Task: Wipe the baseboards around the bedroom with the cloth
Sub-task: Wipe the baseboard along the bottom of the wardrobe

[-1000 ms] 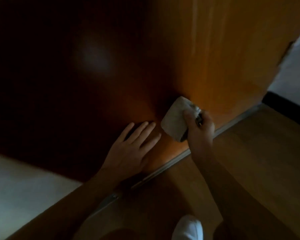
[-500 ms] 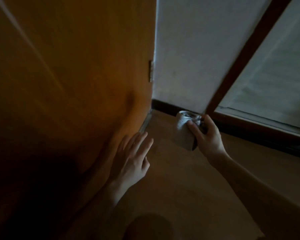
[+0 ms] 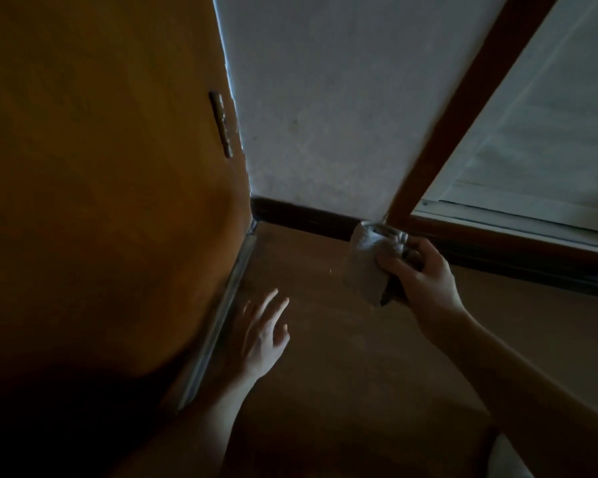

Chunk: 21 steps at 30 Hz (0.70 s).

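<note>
Right hand point(image 3: 425, 270): is gripping a folded grey cloth point(image 3: 368, 267), its fingers point(image 3: 394, 262) curling round the cloth's right side and clenching it.
Cloth: is being held low, above the wooden floor point(image 3: 342, 367); its top edge is lining up with the right end of the dark baseboard point(image 3: 301, 217), just beside the foot of a brown wooden frame post point(image 3: 463, 108). Whether it is pressing on the baseboard I cannot tell.
Left hand point(image 3: 261, 336): is reaching out low over the floor, fingers point(image 3: 268, 305) straight, spread and released, holding nothing; it is blurred, so contact with the floor is unclear.
Door point(image 3: 101, 184): an orange-brown panel is filling the left side, with a metal hinge point(image 3: 221, 124) near its edge and a metal strip point(image 3: 218, 322) running along its bottom, just beside the left hand.
Wall point(image 3: 318, 98): grey plaster is rising above the baseboard, between door and frame post.
Light: is staying dim, darkest at lower left.
</note>
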{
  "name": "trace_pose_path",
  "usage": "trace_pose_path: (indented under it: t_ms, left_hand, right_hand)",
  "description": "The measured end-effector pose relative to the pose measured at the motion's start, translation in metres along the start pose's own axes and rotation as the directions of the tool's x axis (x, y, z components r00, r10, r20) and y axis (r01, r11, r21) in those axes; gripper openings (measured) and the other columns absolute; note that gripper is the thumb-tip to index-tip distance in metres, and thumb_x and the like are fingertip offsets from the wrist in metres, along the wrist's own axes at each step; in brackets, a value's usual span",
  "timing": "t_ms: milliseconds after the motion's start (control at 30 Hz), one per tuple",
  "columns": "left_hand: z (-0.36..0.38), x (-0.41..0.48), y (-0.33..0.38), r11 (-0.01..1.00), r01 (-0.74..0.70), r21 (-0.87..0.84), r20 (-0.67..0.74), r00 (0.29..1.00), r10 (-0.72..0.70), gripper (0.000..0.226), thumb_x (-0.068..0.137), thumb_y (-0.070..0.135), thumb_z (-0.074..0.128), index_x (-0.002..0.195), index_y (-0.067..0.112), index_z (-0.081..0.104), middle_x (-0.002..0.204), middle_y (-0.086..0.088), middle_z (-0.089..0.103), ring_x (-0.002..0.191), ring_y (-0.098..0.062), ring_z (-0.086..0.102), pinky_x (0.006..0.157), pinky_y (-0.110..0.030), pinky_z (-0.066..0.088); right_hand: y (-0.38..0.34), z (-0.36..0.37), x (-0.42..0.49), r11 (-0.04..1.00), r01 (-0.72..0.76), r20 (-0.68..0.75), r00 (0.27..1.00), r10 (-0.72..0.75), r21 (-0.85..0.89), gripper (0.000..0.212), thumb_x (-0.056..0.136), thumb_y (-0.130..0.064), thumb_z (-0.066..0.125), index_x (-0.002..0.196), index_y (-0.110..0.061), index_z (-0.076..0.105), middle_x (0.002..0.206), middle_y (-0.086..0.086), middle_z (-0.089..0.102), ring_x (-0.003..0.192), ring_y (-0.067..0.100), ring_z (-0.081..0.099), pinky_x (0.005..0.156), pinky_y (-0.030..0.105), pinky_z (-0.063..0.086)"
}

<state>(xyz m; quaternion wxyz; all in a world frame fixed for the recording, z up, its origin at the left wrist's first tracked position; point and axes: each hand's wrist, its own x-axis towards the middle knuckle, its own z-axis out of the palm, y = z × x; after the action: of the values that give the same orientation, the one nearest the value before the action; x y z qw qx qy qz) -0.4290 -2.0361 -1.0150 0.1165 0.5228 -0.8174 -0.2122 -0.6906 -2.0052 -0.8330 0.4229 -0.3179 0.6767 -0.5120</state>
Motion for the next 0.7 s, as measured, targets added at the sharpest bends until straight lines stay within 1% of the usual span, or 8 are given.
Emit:
trace_pose_path:
  t_ms: [100, 167, 233, 300, 367, 467, 567, 700]
  left_hand:
    - [0.018, 0.005, -0.015, 0.998, -0.011, 0.067, -0.016, 1.000, 0.012, 0.055, 0.095, 0.049, 0.046, 0.147, 0.033, 0.050, 0.159, 0.003, 0.040, 0.145, -0.020, 0.039, 0.116, -0.051, 0.036]
    - [0.023, 0.007, -0.017, 0.995, -0.032, 0.097, -0.030, 0.999, 0.035, 0.056, 0.096, 0.050, 0.044, 0.149, 0.032, 0.048, 0.161, 0.004, 0.037, 0.148, -0.019, 0.034, 0.120, -0.048, 0.030]
    - [0.025, 0.008, -0.018, 0.993, -0.029, 0.112, -0.050, 0.998, 0.035, 0.056, 0.095, 0.049, 0.046, 0.149, 0.032, 0.048, 0.161, 0.004, 0.037, 0.148, -0.018, 0.033, 0.121, -0.046, 0.028]
    - [0.024, 0.008, -0.016, 0.993, -0.029, 0.110, -0.053, 0.998, 0.035, 0.057, 0.094, 0.047, 0.048, 0.149, 0.032, 0.047, 0.161, 0.004, 0.036, 0.149, -0.018, 0.032, 0.121, -0.045, 0.028]
    - [0.026, 0.008, -0.018, 0.994, -0.025, 0.106, -0.057, 0.998, 0.031, 0.057, 0.094, 0.046, 0.049, 0.149, 0.032, 0.046, 0.162, 0.004, 0.034, 0.149, -0.017, 0.031, 0.121, -0.045, 0.027]
    - [0.027, 0.008, -0.019, 0.993, -0.029, 0.115, -0.073, 0.997, 0.037, 0.057, 0.093, 0.044, 0.050, 0.148, 0.031, 0.049, 0.162, 0.003, 0.035, 0.148, -0.018, 0.033, 0.121, -0.045, 0.028]
    - [0.027, 0.009, -0.019, 0.992, -0.045, 0.121, -0.100, 0.993, 0.057, 0.058, 0.092, 0.042, 0.052, 0.148, 0.030, 0.051, 0.161, 0.003, 0.037, 0.147, -0.018, 0.034, 0.119, -0.046, 0.030]
    - [0.031, 0.007, -0.019, 0.988, -0.042, 0.150, -0.118, 0.991, 0.060, 0.060, 0.089, 0.041, 0.055, 0.148, 0.031, 0.051, 0.161, 0.004, 0.037, 0.147, -0.018, 0.035, 0.122, -0.042, 0.025]
  right_hand:
    - [0.046, 0.000, 0.019, 0.998, -0.055, -0.005, 0.998, 0.055, -0.016, 0.020, 0.085, -0.026, 0.077, 0.103, -0.026, 0.069, 0.101, 0.002, 0.074, 0.094, 0.021, 0.073, 0.076, 0.045, 0.063]
    - [0.074, 0.004, 0.031, 0.997, -0.055, -0.022, 0.998, 0.054, -0.057, 0.016, 0.083, -0.028, 0.079, 0.098, -0.027, 0.073, 0.097, 0.000, 0.076, 0.092, 0.021, 0.074, 0.080, 0.049, 0.062]
    - [0.094, 0.015, 0.043, 0.991, -0.019, -0.037, 0.999, 0.014, -0.133, 0.014, 0.083, -0.027, 0.080, 0.095, -0.027, 0.075, 0.092, -0.008, 0.076, 0.087, 0.014, 0.073, 0.077, 0.040, 0.062]
    - [0.104, 0.030, 0.058, 0.976, 0.033, 0.000, 0.999, -0.034, -0.215, 0.011, 0.084, -0.024, 0.079, 0.093, -0.027, 0.074, 0.088, -0.014, 0.073, 0.081, 0.008, 0.070, 0.067, 0.022, 0.057]
    - [0.111, 0.050, 0.074, 0.948, 0.097, 0.068, 0.995, -0.080, -0.302, 0.011, 0.084, -0.027, 0.080, 0.093, -0.027, 0.072, 0.087, -0.015, 0.072, 0.079, 0.004, 0.068, 0.063, 0.018, 0.052]
    - [0.117, 0.084, 0.098, 0.895, 0.195, 0.076, 0.981, -0.180, -0.401, 0.020, 0.084, -0.029, 0.080, 0.103, -0.024, 0.073, 0.092, -0.010, 0.071, 0.083, 0.005, 0.068, 0.072, 0.032, 0.058]
    - [0.114, 0.118, 0.116, 0.873, 0.284, 0.040, 0.955, -0.293, -0.397, 0.030, 0.084, -0.034, 0.080, 0.110, -0.022, 0.073, 0.098, -0.008, 0.072, 0.087, 0.005, 0.068, 0.077, 0.033, 0.058]
    - [0.111, 0.156, 0.139, 0.929, 0.211, -0.106, 0.962, -0.253, -0.305, 0.031, 0.080, -0.048, 0.079, 0.102, -0.026, 0.075, 0.092, -0.011, 0.072, 0.085, 0.003, 0.067, 0.079, 0.033, 0.057]
